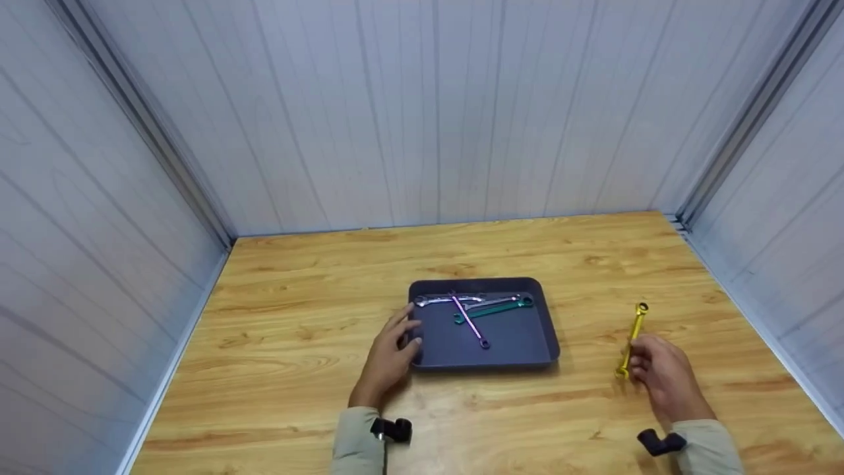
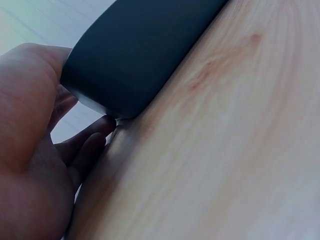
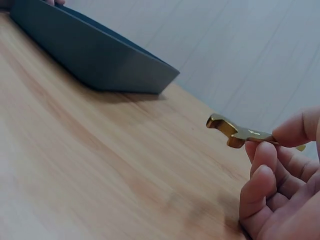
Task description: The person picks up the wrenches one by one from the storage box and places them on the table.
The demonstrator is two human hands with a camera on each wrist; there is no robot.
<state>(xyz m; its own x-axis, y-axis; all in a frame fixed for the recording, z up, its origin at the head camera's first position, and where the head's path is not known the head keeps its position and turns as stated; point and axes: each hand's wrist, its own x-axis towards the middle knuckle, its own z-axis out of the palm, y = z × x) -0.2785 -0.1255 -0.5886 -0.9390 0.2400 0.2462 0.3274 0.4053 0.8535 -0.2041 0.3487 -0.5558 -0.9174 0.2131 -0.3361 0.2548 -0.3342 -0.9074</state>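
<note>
My left hand (image 1: 390, 356) holds the left side of a dark grey tray (image 1: 484, 362). In the left wrist view the thumb reaches over the rim, while other fingertips (image 2: 94, 144) lie low against the outer wall. My right hand (image 1: 666, 375) pinches a gold combination wrench (image 1: 637, 324) between thumb and fingers, off the tray's right side. Its open end (image 3: 227, 131) sticks out past the fingers in the right wrist view, raised above the table. Inside the tray lie a purple wrench (image 1: 469, 320), a green wrench (image 1: 494, 309) and silver wrenches (image 1: 448, 300), some crossing each other.
The tray rests on a wood-grain table (image 1: 297, 316). Pale panel walls (image 1: 435, 119) stand behind the table and at both sides. A black wrist mount (image 1: 391, 429) is on the left sleeve, and another black mount (image 1: 659, 442) on the right.
</note>
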